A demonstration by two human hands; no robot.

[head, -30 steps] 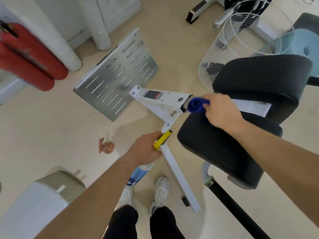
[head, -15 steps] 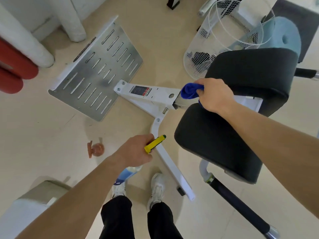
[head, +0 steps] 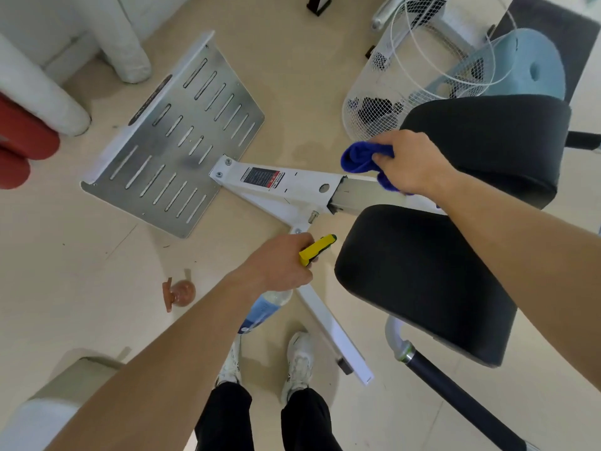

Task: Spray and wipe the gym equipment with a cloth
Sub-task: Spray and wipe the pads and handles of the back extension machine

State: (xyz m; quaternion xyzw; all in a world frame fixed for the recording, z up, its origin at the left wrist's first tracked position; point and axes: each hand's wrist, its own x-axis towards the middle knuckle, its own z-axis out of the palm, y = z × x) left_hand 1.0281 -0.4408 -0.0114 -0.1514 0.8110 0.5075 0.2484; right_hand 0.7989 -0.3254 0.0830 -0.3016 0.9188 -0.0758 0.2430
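A white gym frame [head: 292, 187] lies low over the floor, with a slotted metal footplate [head: 175, 138] at its far end and two black pads [head: 419, 281] on the right. My right hand [head: 413, 164] grips a bunched blue cloth [head: 361, 157] over the grey inner bar [head: 361, 193] where it enters the white tube. My left hand [head: 279, 262] holds a spray bottle [head: 263, 310] by its neck, its yellow nozzle [head: 317, 249] pointing toward the frame. The bottle's body hangs below my hand, mostly hidden.
A white wire basket [head: 390, 92] stands behind the pads, beside a light blue cushion [head: 533, 66]. A small brown object [head: 180, 292] lies on the beige floor at left. Red cylinders [head: 22, 148] and white posts [head: 42, 92] fill the far left. My feet [head: 299, 362] stand beside the frame's leg.
My right hand has drawn the blue cloth back along the bar toward the pads, uncovering the grey inner bar. My left hand keeps the spray bottle in about the same place.
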